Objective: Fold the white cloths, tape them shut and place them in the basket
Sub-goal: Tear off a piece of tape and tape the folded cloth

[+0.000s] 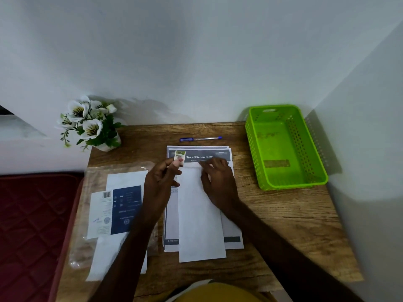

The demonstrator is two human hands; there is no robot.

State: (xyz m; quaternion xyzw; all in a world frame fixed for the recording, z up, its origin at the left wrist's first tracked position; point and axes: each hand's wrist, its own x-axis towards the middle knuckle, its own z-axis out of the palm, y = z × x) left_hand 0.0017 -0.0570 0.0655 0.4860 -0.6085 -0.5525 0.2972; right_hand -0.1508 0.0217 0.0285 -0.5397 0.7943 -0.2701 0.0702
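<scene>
Sheet (218,154) headed "Store Kitchen Cloth" under cloth (200,214)

Home corner — wooden desk (283,225), potted flowers (89,123), maroon mattress (32,225).

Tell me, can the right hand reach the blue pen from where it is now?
Probably yes. The right hand rests on the folded white cloth, and the blue pen lies just beyond on the bare table, nothing between.

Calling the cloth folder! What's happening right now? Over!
Left hand pinches small tape piece. Right hand presses folded white cloth at its top. Green basket holds nothing, path open. Over.
</scene>
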